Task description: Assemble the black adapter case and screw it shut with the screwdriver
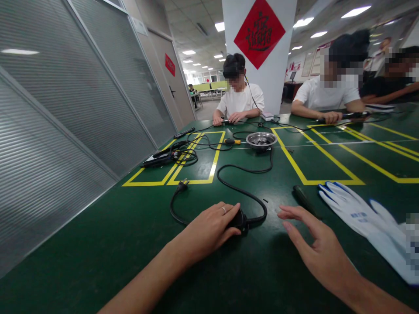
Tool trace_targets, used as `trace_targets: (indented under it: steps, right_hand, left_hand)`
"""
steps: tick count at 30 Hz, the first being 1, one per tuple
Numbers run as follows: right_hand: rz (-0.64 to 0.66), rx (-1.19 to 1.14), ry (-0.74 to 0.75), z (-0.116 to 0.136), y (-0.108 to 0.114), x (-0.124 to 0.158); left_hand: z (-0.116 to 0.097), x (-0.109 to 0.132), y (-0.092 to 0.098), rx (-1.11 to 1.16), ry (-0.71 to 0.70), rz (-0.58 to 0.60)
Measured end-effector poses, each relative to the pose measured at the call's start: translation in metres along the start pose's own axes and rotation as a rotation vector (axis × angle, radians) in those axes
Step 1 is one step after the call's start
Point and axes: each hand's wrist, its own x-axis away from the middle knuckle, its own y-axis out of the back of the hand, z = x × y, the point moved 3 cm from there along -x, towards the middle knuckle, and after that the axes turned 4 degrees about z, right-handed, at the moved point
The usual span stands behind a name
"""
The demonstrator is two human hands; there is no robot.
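Observation:
My left hand (212,224) is closed around a small black box-like unit (241,220) lying on the green table, thumb on the near side and fingers over its top. Its exact kind is mostly covered. A black cord (240,188) leaves the unit on the right and winds back toward a metal bowl. Another length of cord curls out from behind my wrist to a plug (182,185) with bare prongs. My right hand (317,244) hovers to the right, fingers apart and holding nothing. Just beyond it lies a dark green handle (303,198), and a tiny dark piece (265,200) rests nearby.
White gloves (366,218) lie at the right. The metal bowl (262,147) holds small parts. A yellow-and-black screwdriver (231,141) and bundled black cables (186,155) lie farther back. Yellow tape (193,182) marks the table (98,261). Several people sit around it, handling dark tools.

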Motion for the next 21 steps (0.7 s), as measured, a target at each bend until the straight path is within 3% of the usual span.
trace_targets:
  steps: [4, 11, 21]
  right_hand:
    - [-0.007, 0.025, 0.038, -0.001, -0.001, 0.0]
    - [-0.011, 0.013, 0.069, -0.007, 0.0, -0.001]
    - [-0.008, 0.052, 0.113, -0.005, 0.001, 0.0]
  left_hand:
    - [-0.002, -0.006, -0.015, 0.005, 0.001, 0.031]
    - [0.001, -0.006, -0.011, 0.051, 0.022, -0.013]
    - [-0.004, -0.013, -0.025, 0.049, 0.029, 0.015]
